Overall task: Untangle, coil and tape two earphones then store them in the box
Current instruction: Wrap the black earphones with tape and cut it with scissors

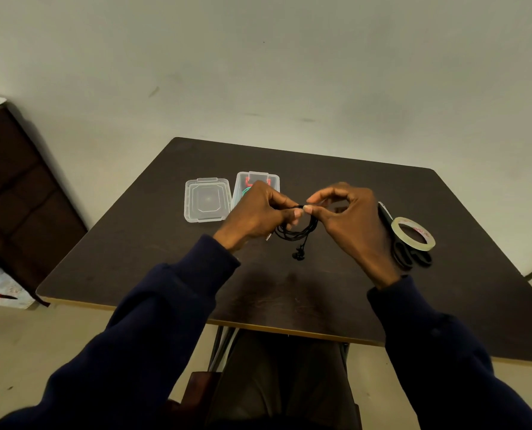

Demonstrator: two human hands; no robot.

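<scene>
Near you, the table is open from edge to edge, so a hand passes freely there. The middle is closed off: your left hand and right hand pinch the earphone coil between them. Beyond them, the lid and box stand side by side. The tape roll on the scissors crowds your right.

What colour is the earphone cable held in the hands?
Black. The head view shows the earphone cable pinched between left hand and right hand.
</scene>
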